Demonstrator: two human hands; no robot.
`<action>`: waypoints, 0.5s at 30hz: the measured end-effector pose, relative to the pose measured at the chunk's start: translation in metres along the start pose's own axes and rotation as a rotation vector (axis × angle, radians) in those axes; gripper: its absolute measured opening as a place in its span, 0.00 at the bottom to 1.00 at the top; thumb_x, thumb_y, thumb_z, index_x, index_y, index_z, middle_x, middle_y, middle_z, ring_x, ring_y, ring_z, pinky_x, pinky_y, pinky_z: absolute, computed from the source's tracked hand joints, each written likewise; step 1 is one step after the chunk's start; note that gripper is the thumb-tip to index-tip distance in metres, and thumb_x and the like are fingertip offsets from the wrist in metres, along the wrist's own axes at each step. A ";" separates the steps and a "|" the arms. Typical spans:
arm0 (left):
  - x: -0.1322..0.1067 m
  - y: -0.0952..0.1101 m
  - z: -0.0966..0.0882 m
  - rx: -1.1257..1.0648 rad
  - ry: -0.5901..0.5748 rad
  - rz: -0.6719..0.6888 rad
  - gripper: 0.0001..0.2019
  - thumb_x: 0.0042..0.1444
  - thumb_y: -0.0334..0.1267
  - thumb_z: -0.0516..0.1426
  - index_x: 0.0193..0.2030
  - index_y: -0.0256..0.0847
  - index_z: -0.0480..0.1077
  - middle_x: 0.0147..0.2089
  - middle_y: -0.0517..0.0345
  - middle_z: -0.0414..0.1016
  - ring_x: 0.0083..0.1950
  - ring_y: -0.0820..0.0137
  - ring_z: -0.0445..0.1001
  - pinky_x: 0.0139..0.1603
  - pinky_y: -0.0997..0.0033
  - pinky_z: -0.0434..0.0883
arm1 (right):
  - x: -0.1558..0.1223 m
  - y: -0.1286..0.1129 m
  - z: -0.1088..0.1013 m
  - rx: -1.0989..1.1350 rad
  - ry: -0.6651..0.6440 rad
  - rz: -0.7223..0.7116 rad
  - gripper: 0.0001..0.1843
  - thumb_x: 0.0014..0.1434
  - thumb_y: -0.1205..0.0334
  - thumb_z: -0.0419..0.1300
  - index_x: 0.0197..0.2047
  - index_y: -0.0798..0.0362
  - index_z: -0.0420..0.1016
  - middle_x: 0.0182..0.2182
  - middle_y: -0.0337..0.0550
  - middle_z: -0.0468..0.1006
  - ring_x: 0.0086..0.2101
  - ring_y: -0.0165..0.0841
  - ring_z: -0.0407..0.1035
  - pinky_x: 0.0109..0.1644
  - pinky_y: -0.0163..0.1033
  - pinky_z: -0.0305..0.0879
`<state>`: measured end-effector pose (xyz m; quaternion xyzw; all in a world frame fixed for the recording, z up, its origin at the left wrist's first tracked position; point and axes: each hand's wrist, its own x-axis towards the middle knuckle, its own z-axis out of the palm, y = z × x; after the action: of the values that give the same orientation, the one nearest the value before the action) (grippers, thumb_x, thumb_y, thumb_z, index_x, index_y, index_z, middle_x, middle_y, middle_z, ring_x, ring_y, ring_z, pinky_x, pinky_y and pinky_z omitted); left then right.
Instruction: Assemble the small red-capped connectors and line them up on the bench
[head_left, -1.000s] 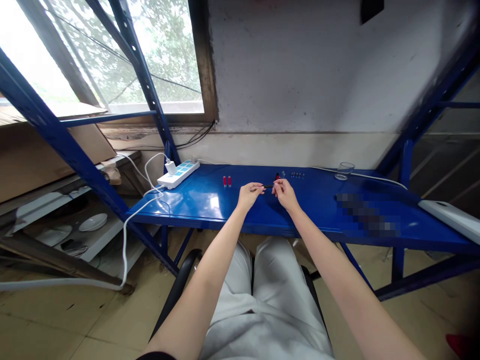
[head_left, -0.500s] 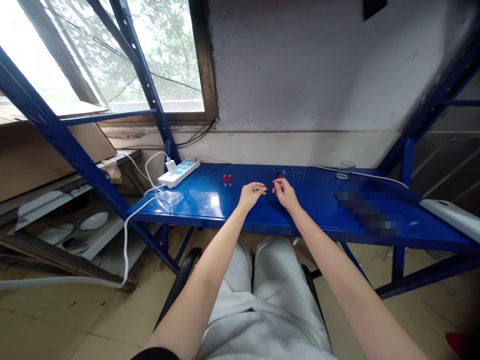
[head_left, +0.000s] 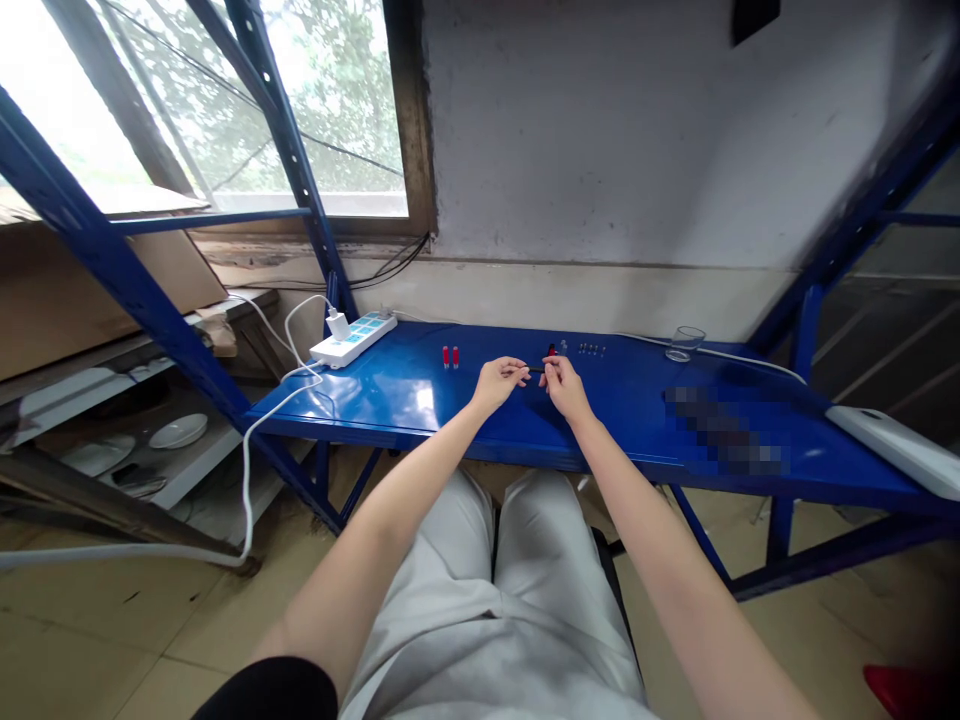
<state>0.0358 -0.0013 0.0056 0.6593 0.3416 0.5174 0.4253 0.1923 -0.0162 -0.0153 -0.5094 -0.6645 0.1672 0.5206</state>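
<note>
My left hand (head_left: 496,381) and my right hand (head_left: 563,385) meet over the middle of the blue metal shelf (head_left: 405,400). Both pinch the ends of a thin black rod-like piece (head_left: 535,370) held level between them. What it is stays too small to name. A small red part (head_left: 553,350) lies just behind my right hand. Two small red pieces (head_left: 450,357) stand left of my left hand. A row of tiny dark parts (head_left: 592,349) lies further back on the right.
A white power strip (head_left: 354,339) with a plugged charger and white cable sits at the shelf's back left. A glass cup (head_left: 686,342) stands back right. A white flat object (head_left: 892,447) lies at far right. Blue rack posts (head_left: 292,160) frame the shelf; plates rest on a low left shelf.
Both hands stay pinched on the thin black piece. The view has tilted slightly, so hands and shelf sit a little higher in the picture.
</note>
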 end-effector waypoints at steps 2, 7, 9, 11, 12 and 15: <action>0.013 0.010 -0.006 0.093 -0.083 0.028 0.07 0.48 0.34 0.58 0.34 0.33 0.71 0.29 0.51 0.75 0.28 0.71 0.74 0.35 0.69 0.71 | -0.001 -0.002 0.000 0.015 0.000 0.004 0.22 0.60 0.46 0.43 0.47 0.52 0.61 0.25 0.39 0.71 0.24 0.29 0.64 0.32 0.36 0.61; 0.065 0.046 -0.042 0.575 -0.224 0.198 0.03 0.40 0.29 0.62 0.25 0.39 0.73 0.23 0.58 0.72 0.29 0.71 0.70 0.40 0.69 0.66 | -0.003 -0.007 -0.001 0.044 -0.022 0.008 0.23 0.58 0.45 0.47 0.50 0.52 0.59 0.28 0.42 0.72 0.26 0.31 0.66 0.33 0.38 0.62; 0.081 0.054 -0.061 0.743 -0.234 0.231 0.06 0.37 0.26 0.62 0.20 0.39 0.71 0.22 0.59 0.69 0.31 0.70 0.69 0.44 0.68 0.64 | -0.003 -0.008 -0.002 0.037 -0.031 0.020 0.23 0.57 0.46 0.48 0.50 0.53 0.59 0.28 0.43 0.72 0.28 0.32 0.66 0.34 0.39 0.63; 0.090 0.056 -0.077 0.881 -0.226 0.258 0.08 0.36 0.26 0.62 0.16 0.39 0.68 0.22 0.58 0.66 0.36 0.67 0.69 0.50 0.66 0.60 | -0.003 -0.010 -0.002 0.021 -0.045 0.031 0.22 0.57 0.47 0.49 0.49 0.53 0.60 0.29 0.44 0.72 0.29 0.34 0.67 0.35 0.40 0.63; 0.091 0.055 -0.084 0.938 -0.223 0.263 0.09 0.36 0.26 0.62 0.15 0.39 0.67 0.22 0.57 0.66 0.38 0.65 0.68 0.51 0.64 0.58 | -0.003 -0.011 -0.002 0.014 -0.054 0.038 0.21 0.56 0.48 0.50 0.49 0.53 0.60 0.30 0.44 0.72 0.30 0.34 0.67 0.35 0.40 0.63; 0.085 0.048 -0.098 1.092 -0.194 0.246 0.08 0.37 0.27 0.62 0.15 0.38 0.66 0.25 0.54 0.67 0.43 0.61 0.65 0.53 0.59 0.54 | -0.003 -0.013 -0.003 -0.004 -0.081 0.061 0.19 0.56 0.51 0.50 0.48 0.53 0.61 0.29 0.44 0.72 0.31 0.35 0.68 0.35 0.40 0.63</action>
<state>-0.0393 0.0753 0.0928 0.8631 0.4395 0.2486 -0.0112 0.1881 -0.0251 -0.0058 -0.5236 -0.6693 0.2020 0.4869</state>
